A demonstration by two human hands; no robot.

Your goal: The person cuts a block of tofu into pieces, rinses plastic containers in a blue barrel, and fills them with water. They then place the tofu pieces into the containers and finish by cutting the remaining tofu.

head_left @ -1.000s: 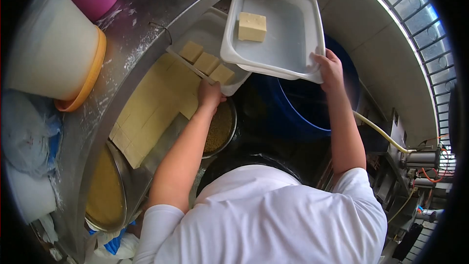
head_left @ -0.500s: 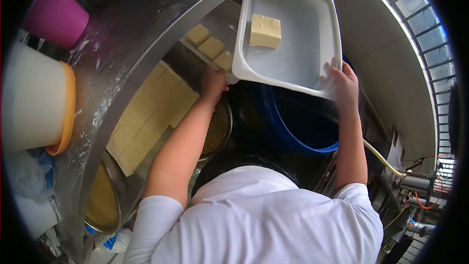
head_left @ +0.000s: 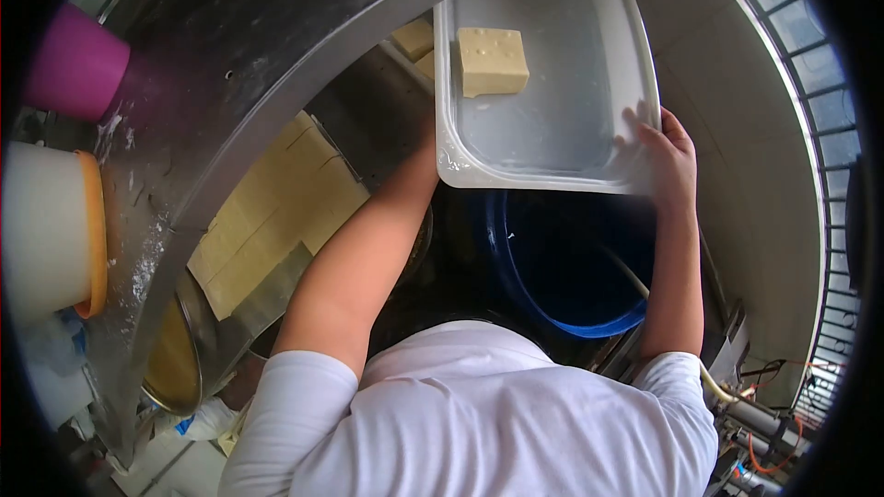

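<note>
- Right hand (head_left: 670, 152): closed on the near right corner of a white plastic tray (head_left: 626, 64), thumb over the rim, fingers hidden beneath.
- Left hand: hidden behind the tray's near left corner; only the forearm (head_left: 368, 248) shows, running up to that corner. Whether it grips the tray cannot be told.
- Tray: held in the air above a blue barrel (head_left: 571, 267), tilted, with a shallow film of water inside.
- One pale yellow block (head_left: 493, 60) lies in the far half of the tray, alone.
- Further blocks (head_left: 414, 41) show just beyond the tray's left edge, partly covered by it.
- A slab cut into strips (head_left: 276, 212) lies to the left of the forearm, under the curved steel counter (head_left: 239, 64).
- On the counter, far left: a pink tub (head_left: 78, 64) and a white bucket with an orange rim (head_left: 51, 225).
</note>
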